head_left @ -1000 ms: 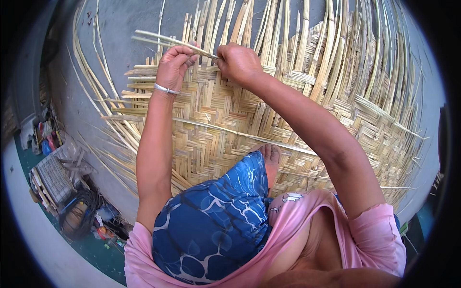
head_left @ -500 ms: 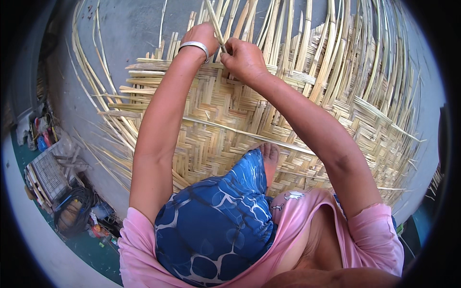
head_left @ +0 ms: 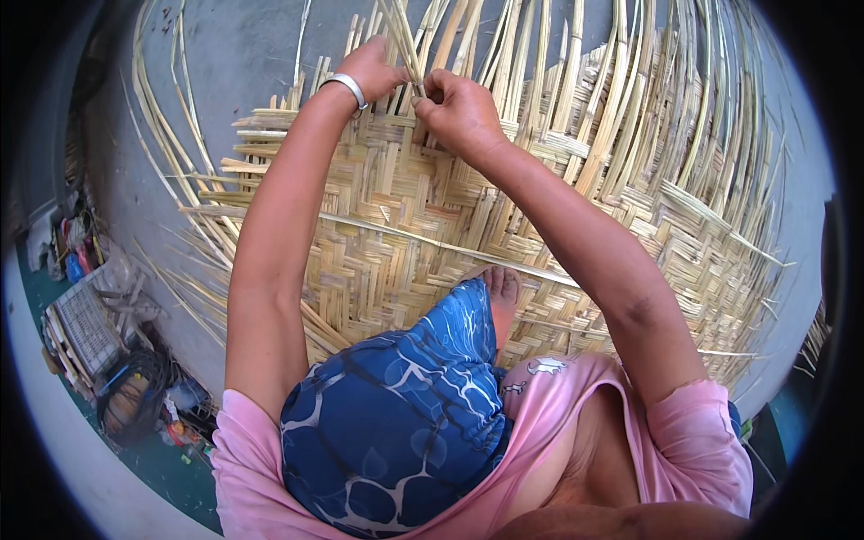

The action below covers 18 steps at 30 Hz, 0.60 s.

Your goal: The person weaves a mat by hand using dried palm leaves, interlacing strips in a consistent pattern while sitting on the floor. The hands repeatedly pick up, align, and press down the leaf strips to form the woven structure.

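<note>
A large mat (head_left: 382,193) of pale yellow split-reed strips, woven in a zigzag pattern, lies on the floor before me. At its far edge my right hand (head_left: 461,112) pinches the base of some raised reed strips (head_left: 402,36) between thumb and fingers. Close on their left is my left hand (head_left: 371,70), a silver bangle on its wrist. Its fingers are bent in against the same strips, and the tips are partly hidden. Long unwoven strip ends (head_left: 576,67) fan out beyond the mat's far and right edges.
My bare foot (head_left: 500,292) rests on the mat, beside my blue-patterned knee. Loose reeds (head_left: 175,117) stretch over the grey floor at left. A grey plastic crate (head_left: 85,324), a coil of black cable (head_left: 135,396) and clutter stand at the far left.
My left hand has shifted slightly left, and its fingers have come partly off the raised strips. My right hand keeps its pinch in nearly the same place.
</note>
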Each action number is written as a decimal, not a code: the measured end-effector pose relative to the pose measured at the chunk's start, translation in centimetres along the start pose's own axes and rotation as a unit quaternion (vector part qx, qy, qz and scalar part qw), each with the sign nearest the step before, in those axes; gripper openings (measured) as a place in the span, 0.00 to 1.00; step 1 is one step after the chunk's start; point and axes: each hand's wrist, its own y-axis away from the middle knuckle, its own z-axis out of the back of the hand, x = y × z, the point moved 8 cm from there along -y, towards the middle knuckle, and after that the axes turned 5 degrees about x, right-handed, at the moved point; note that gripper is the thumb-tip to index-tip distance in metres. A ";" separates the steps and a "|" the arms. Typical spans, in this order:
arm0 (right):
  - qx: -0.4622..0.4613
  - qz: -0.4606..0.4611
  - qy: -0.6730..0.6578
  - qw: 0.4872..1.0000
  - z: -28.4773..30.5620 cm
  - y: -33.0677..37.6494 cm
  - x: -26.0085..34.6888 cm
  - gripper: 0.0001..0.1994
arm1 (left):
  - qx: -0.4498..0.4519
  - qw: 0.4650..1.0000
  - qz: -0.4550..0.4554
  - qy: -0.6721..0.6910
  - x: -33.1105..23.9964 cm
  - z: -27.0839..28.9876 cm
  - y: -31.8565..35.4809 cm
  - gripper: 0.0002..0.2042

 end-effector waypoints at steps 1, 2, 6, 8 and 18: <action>-0.005 0.004 0.007 1.000 -0.2 -0.1 -0.2 0.08 | 0.014 1.000 0.002 0.019 -0.6 0.0 0.4 0.14; -0.011 0.009 0.014 1.000 -0.2 -0.1 -0.3 0.08 | 0.028 0.999 0.004 0.038 -1.0 -0.1 0.6 0.13; -0.018 0.014 0.001 1.000 -0.5 -0.2 -0.3 0.08 | 0.077 0.985 0.046 0.145 0.4 -0.6 0.7 0.09; -0.016 0.010 -0.018 1.000 -0.5 -0.1 -0.3 0.08 | 0.087 0.980 0.063 0.169 0.9 -0.7 1.0 0.08; -0.061 0.012 -0.036 0.997 -0.6 0.1 -1.3 0.09 | 0.067 0.945 0.045 0.318 2.3 -1.9 1.8 0.09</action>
